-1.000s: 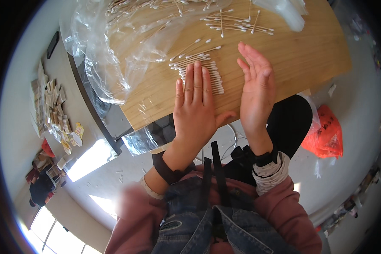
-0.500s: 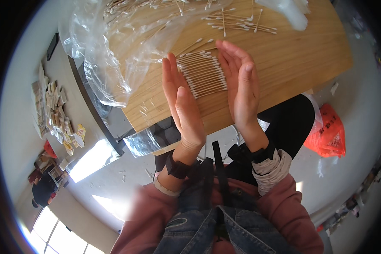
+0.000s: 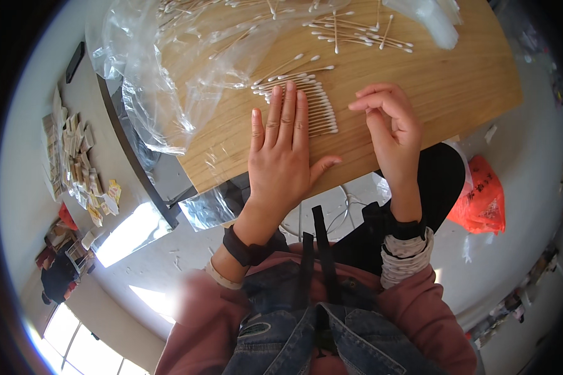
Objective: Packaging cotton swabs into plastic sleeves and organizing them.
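My left hand (image 3: 280, 164) lies palm down with its fingers stretched out over a row of cotton swabs (image 3: 322, 107) on the wooden table. The swabs lie side by side and almost parallel; the palm and fingers hide their left part, while the white tips on the right show. To the right of the row, my right hand (image 3: 395, 128) is held apart from the swabs. Its fingers are loosely bent, the thumb below them, and I see nothing in it. Just beyond the fingertips, a few stray swabs (image 3: 288, 65) lie at a slant.
Clear plastic sheeting (image 3: 162, 81) covers the table's left side, with loose swabs about it. More loose swabs (image 3: 360, 32) are scattered at the far side, beside a stack of clear bags (image 3: 428, 22). A side table (image 3: 109, 156) bears small packets. A red bag (image 3: 481, 200) sits on the floor.
Both hands stood on edge at either side of the swab row. Now the left has turned flat onto the row, and the right has moved away to the right with its fingers bent.
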Motion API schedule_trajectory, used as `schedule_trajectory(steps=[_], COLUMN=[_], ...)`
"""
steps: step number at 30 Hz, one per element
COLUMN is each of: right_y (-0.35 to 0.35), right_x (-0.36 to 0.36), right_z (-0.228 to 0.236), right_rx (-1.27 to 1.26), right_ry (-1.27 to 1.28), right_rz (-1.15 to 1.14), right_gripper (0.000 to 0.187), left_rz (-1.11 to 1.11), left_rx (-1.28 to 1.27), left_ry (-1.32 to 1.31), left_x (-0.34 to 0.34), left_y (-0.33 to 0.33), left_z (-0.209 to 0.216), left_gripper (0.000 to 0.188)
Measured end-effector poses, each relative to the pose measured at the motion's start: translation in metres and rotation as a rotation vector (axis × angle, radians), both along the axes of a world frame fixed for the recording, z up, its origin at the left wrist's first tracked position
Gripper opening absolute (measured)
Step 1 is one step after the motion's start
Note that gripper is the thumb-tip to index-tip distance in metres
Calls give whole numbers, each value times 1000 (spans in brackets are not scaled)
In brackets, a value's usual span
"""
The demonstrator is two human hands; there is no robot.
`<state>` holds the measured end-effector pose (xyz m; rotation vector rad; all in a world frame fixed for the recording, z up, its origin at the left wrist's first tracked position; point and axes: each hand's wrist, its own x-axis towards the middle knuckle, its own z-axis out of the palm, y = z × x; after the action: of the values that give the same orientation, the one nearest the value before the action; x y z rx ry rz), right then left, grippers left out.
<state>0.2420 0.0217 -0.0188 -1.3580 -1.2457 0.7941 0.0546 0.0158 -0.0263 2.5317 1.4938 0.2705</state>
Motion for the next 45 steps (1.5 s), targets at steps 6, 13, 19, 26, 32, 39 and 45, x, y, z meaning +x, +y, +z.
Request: schedule_trajectory(steps=[6, 13, 19, 26, 32, 39, 45], right_y=[-6, -2, -1, -2, 3, 5, 7], right_x=[4, 1, 1, -4, -3, -3, -1], right_z=[-4, -10, -11, -9, -13, -13, -12], right_rx=[30, 137, 164, 82, 162, 136, 118], right_ry=[-250, -372, -427, -274, -420, -345, -462], right_rz=[153, 163, 180, 69, 122, 72, 131], right_gripper=[22, 20, 19, 21, 22, 20, 25], left_rz=[11, 5, 12, 10, 13, 18, 18], left_rx=[4, 7, 18, 9, 1, -6, -3], left_ry=[-18, -24, -26, -33, -24, -32, -36], left_x=[2, 3, 2, 3, 2, 3, 3], left_y=[1, 1, 1, 1, 1, 1, 1], left_z=[-1, -3, -2, -3, -1, -1, -2], left_gripper=[104, 103, 102, 102, 102, 101, 101])
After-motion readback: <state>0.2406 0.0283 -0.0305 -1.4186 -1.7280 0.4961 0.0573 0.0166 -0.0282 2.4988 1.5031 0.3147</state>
